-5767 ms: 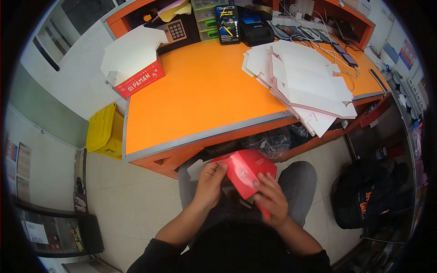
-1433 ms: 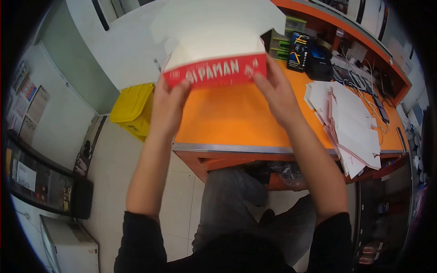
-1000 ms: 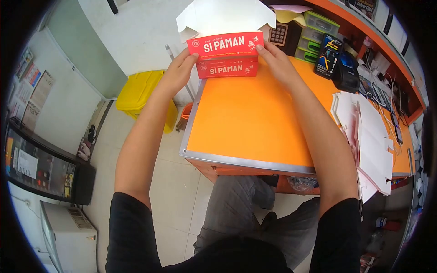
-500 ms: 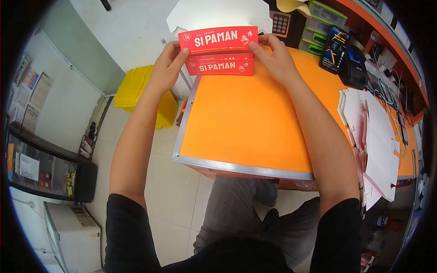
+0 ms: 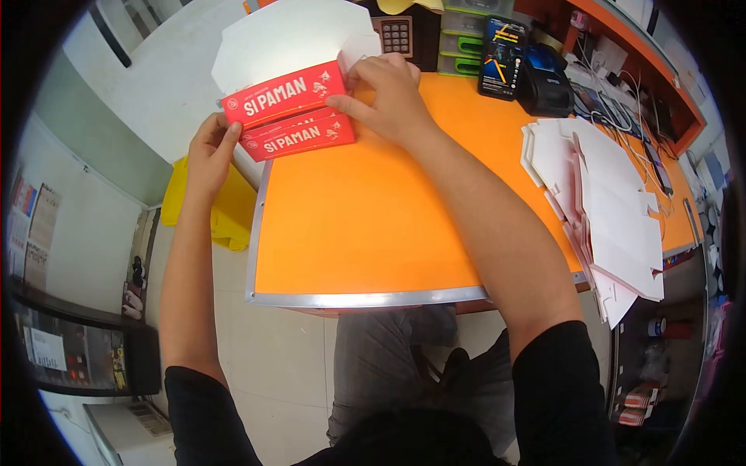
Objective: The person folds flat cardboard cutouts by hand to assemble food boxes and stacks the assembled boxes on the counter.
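Note:
A red cardboard food box [image 5: 284,95] marked "SI PAMAN" is gripped by its two ends near the far left corner of the orange table [image 5: 357,225]. Its white inner lid [image 5: 291,43] stands raised behind the red front. My left hand [image 5: 211,151] pinches the left end, thumb on the front face. At the right end, my right hand [image 5: 385,97] has its thumb on the front and its fingers behind, by a white side flap. Just beneath sits a stack of similar red boxes [image 5: 295,142], folded, at the table edge.
On the right lies a pile of flat white box blanks [image 5: 614,202]. A phone [image 5: 502,58] stands before a black device [image 5: 545,81] at the back, near green-edged drawers [image 5: 466,43] and a keypad safe [image 5: 398,35]. A yellow bin [image 5: 221,210] is on the floor, left.
The view has turned, so the table and boxes sit further left. The held box is tilted, its left end lower. My right hand has shifted around its right flap.

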The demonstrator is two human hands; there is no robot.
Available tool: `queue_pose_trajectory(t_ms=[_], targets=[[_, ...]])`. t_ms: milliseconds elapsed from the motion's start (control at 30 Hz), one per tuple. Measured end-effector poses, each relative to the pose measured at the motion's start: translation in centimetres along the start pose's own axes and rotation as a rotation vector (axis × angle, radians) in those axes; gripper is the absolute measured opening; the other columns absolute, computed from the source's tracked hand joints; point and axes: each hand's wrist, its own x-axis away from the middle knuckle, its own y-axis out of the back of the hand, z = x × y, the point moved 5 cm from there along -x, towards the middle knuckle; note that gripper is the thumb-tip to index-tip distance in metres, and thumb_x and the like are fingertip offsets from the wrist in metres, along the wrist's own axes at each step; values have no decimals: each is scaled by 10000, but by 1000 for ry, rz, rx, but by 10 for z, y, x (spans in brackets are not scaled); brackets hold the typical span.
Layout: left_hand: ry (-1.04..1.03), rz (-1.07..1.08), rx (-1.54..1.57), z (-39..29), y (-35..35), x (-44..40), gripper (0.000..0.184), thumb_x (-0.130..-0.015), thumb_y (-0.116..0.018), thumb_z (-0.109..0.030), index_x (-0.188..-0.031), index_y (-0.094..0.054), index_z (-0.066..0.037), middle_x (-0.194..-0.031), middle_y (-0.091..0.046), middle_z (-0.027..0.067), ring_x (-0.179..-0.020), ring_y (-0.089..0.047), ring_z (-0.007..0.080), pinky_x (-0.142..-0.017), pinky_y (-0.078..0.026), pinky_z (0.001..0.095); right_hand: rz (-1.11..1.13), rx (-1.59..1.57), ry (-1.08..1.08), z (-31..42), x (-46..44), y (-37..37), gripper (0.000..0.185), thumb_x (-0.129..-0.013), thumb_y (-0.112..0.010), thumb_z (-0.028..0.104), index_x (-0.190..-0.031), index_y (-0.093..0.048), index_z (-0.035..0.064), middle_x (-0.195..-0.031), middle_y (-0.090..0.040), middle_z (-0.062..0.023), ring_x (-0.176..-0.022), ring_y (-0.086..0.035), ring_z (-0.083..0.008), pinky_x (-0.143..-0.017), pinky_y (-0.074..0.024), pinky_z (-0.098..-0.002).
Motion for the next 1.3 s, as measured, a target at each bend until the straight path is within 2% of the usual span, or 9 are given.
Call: queue_pose_trajectory(t_ms=[33,367,533,733,933,1233,1300], targets=[[7,-1,-5,-2,0,1,193,-1062,-657,-224,-1029,-636,-35,-978,-678,-1,-932,-599,86,-869,-472,263,-18,4,-2,2,0,1,399,-845,-829,495,-897,-669,134,-959,-691,17,-1086,-537,-248,-1014,-319,-448],[-5,17,20,0,3,-2,249,-1056,-667,-198,-888,-552,-55,-972,-660,-8,-914,-559,79,-874,-455,260,21,-43,27,7,-1,1,408,-843,-833,476,-863,-631,122,-939,-654,-34,-1099,-535,-267,-1011,-322,-458],[-33,52,38,5,7,-3,250,-1062,-660,-209,-895,-554,-55,-943,-635,-19,-900,-550,76,-860,-454,257,-32,-75,81,14,0,2,411,-856,-821,471,-851,-618,114,-879,-627,-27,-1019,-536,-247,-982,-319,-447],[-23,91,13,-1,7,-3,220,-1070,-648,-217,-944,-585,-47,-954,-638,-27,-923,-563,74,-871,-464,261,127,-92,26,15,-3,1,418,-865,-806,488,-914,-634,110,-894,-642,-39,-931,-584,-226,-940,-333,-423],[-44,115,21,5,9,-6,194,-1065,-654,-210,-982,-609,-40,-979,-648,-28,-930,-571,72,-871,-468,263,137,-100,48,19,-5,5,409,-851,-816,474,-963,-659,113,-847,-665,-32,-828,-627,-227,-913,-331,-418],[-32,107,45,10,12,-8,183,-1057,-664,-185,-958,-593,-48,-951,-620,-46,-892,-539,58,-807,-436,255,117,-167,35,19,-4,-1,431,-851,-823,485,-877,-594,121,-828,-661,-24,-809,-629,-213,-902,-345,-416],[-38,104,64,10,10,-8,181,-1054,-666,-178,-948,-590,-52,-942,-615,-48,-880,-533,57,-793,-429,254,97,-155,41,18,-4,0,418,-841,-845,430,-904,-597,100,-812,-660,-35,-779,-641,-212,-844,-399,-393]])
